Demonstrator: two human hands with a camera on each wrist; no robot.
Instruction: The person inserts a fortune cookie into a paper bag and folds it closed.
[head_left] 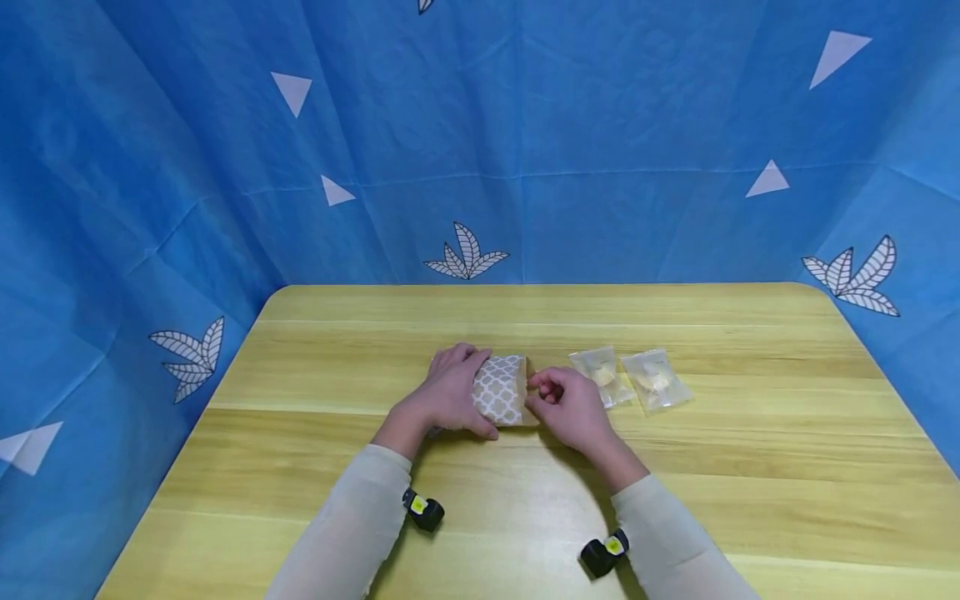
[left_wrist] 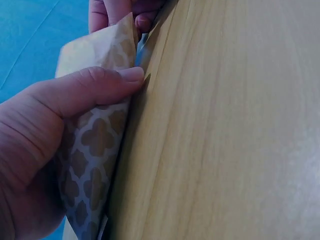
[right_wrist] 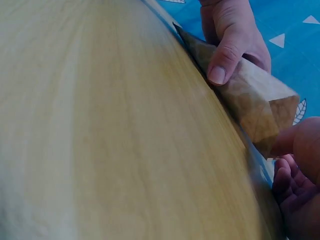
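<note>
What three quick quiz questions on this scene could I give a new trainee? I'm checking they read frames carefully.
1. Which hand lies over the patterned paper bag?
2. True or false: the two clear packets lie inside the bag.
3. Where are the right hand's fingers: A at the bag's right end, B on a packet, C off the table?

Key: 1 left; 2 false, they lie on the table right of the bag; 3 A.
</note>
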